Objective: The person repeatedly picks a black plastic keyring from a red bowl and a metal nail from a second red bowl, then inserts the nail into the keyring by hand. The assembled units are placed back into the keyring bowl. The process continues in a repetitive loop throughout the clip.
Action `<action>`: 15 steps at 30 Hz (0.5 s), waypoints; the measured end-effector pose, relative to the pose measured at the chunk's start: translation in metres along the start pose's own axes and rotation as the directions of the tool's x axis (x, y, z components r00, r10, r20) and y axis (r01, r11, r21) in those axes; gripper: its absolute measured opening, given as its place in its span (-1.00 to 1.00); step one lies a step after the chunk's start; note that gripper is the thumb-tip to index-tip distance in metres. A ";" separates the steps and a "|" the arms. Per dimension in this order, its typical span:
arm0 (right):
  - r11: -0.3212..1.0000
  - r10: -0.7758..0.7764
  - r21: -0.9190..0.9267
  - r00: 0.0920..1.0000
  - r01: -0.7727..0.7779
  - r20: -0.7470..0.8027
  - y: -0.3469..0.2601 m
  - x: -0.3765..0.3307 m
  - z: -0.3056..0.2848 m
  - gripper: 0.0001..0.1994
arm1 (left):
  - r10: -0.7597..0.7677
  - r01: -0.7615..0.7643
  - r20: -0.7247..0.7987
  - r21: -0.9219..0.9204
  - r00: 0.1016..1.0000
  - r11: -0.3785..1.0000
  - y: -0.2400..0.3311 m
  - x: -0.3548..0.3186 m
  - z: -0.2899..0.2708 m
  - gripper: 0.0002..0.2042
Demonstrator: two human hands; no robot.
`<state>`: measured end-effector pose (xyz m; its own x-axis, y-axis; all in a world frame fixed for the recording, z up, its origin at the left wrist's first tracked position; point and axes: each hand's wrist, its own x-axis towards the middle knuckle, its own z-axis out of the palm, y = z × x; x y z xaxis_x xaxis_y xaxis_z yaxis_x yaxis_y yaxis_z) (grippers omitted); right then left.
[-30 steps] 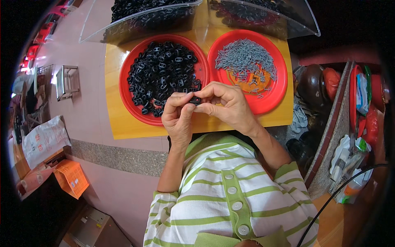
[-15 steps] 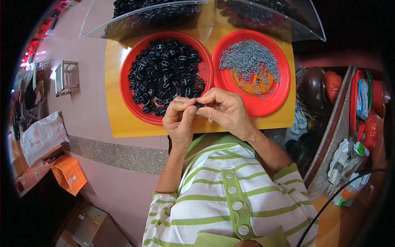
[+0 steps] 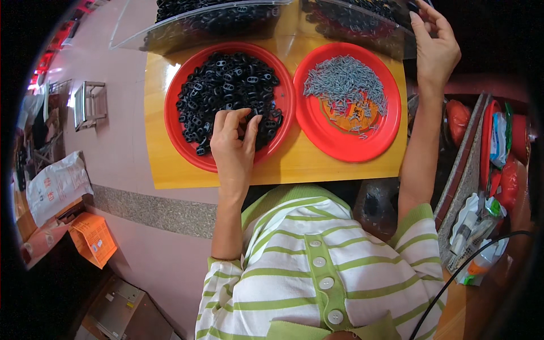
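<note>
Small black two-holed plastic parts (image 3: 226,76) are heaped in a red basin (image 3: 174,133) on the yellow tabletop. My left hand (image 3: 231,133) reaches over the basin's near right side, thumb and forefinger curled in a pinch at a black part; the fingertips partly hide it. To the basin's right, a red plate (image 3: 340,144) bears a pile of grey screws (image 3: 343,76). My right hand (image 3: 436,45) is raised at the far right, by the end of a clear bin (image 3: 391,37). A small dark part shows at its closed fingertips, near the picture's upper edge.
Another clear bin (image 3: 192,25) with black parts stands behind the basin. At right are red bags (image 3: 458,122) and a cluttered ledge with a black cable (image 3: 453,277). On the left are a metal stool (image 3: 89,106), a white sack (image 3: 59,184) and an orange box (image 3: 93,239).
My hands, together over the near tabletop before, have parted. The right has swung far up and right to the clear bin; the left has moved slightly left and up over the black parts.
</note>
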<state>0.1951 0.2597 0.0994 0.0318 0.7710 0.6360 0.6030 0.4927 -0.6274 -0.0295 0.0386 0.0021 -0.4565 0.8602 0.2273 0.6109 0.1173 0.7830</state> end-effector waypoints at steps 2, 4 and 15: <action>0.998 -0.035 0.043 0.999 0.035 -0.012 0.000 -0.003 0.001 -0.74 | 0.000 0.000 0.001 0.051 1.000 0.999 -0.001 -0.001 0.003 -0.83; 0.997 -0.070 0.022 0.998 0.070 -0.001 -0.003 -0.014 -0.005 -0.75 | -0.008 0.008 0.002 0.075 1.000 0.997 0.000 0.001 0.005 -0.82; 0.994 0.089 -0.027 0.657 -0.105 0.748 -0.003 -0.155 -0.025 -0.91 | -0.015 0.011 0.064 0.059 0.998 0.998 0.003 0.004 0.004 -0.87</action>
<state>0.2083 0.1282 0.0140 -0.5215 0.8529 0.0259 0.6176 0.3982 -0.6783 -0.0270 0.0441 0.0032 -0.4235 0.8882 0.1781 0.6425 0.1559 0.7503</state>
